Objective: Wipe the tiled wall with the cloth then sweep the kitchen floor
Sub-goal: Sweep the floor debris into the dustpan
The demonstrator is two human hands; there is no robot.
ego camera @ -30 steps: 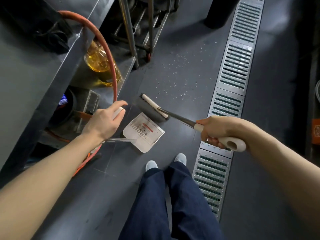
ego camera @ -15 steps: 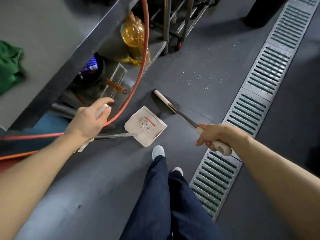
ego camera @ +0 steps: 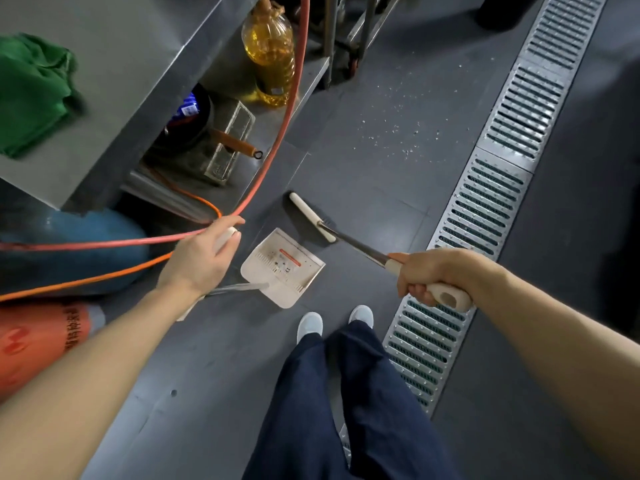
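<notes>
Standing on the dark floor (ego camera: 363, 188), both arms out in front. My right hand (ego camera: 433, 275) is clenched around the pale grip of the broom (ego camera: 313, 218); its metal shaft runs down and away to the head, which rests on the floor just beyond the dustpan's open mouth. My left hand (ego camera: 201, 258) is wrapped around the pale top of the dustpan's long handle, index finger stretched forward. The dustpan (ego camera: 282, 268) sits flat on the floor between my hands, just ahead of my white shoes (ego camera: 310, 325), its tray holding a few specks.

White crumbs (ego camera: 398, 133) lie scattered on the floor beyond the broom head, well apart from it, near the metal drain grate (ego camera: 498, 188) that runs along my right side.

The green cloth (ego camera: 31, 95) lies crumpled on the steel worktop (ego camera: 138, 57) at far left, away from both hands. Under the worktop, a lower shelf holds a bottle of yellow oil (ego camera: 270, 50). An orange hose (ego camera: 287, 133) loops down past it and crosses just behind my left hand.
</notes>
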